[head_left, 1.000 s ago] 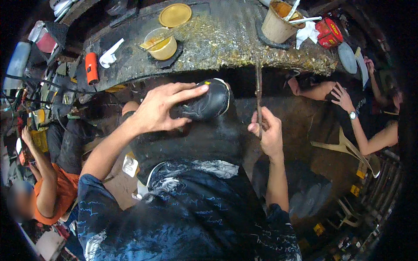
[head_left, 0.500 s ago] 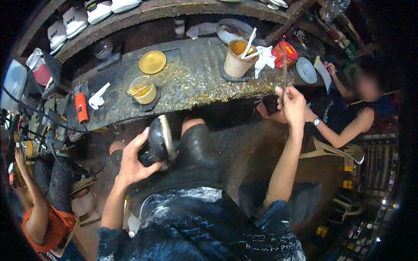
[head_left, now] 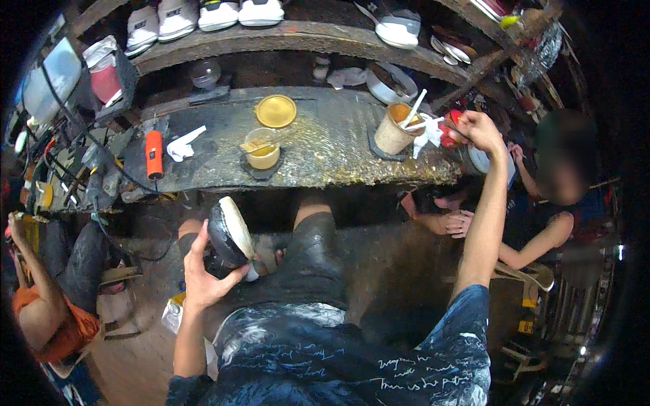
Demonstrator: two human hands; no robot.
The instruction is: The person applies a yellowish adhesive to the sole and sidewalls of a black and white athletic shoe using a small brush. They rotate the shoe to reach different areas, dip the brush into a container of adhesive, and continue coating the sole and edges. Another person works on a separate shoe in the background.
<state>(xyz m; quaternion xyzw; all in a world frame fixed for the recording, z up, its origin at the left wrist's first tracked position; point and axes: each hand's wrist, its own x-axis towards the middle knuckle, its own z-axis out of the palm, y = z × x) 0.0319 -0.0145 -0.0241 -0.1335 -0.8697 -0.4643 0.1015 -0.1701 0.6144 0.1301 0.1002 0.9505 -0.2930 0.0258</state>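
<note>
My left hand (head_left: 206, 271) grips a black shoe (head_left: 227, 237) over my lap, its pale underside tilted toward the right. Its fingers and thumb wrap the shoe's lower part. At the bench's far right, my right hand (head_left: 481, 130) has closed fingers right at a red can (head_left: 452, 128). The hand hides part of that can, and what the fingers pinch cannot be made out. Beside the can stand a crumpled white cloth (head_left: 426, 141) and a stained tub (head_left: 395, 135) with white-handled tools in orange-brown paste.
On the stained bench (head_left: 217, 159) stand a small cup of yellow paste (head_left: 263, 154), a gold lid (head_left: 276, 110) and an orange cylinder (head_left: 154, 155). White shoes (head_left: 178, 19) line the shelf above. One person sits at right, another in an orange top (head_left: 51, 325) at left.
My right hand has moved up and right to the red can; the thin stick it held upright no longer shows. The shoe has shifted slightly left, showing more of its pale underside. The view has shifted.
</note>
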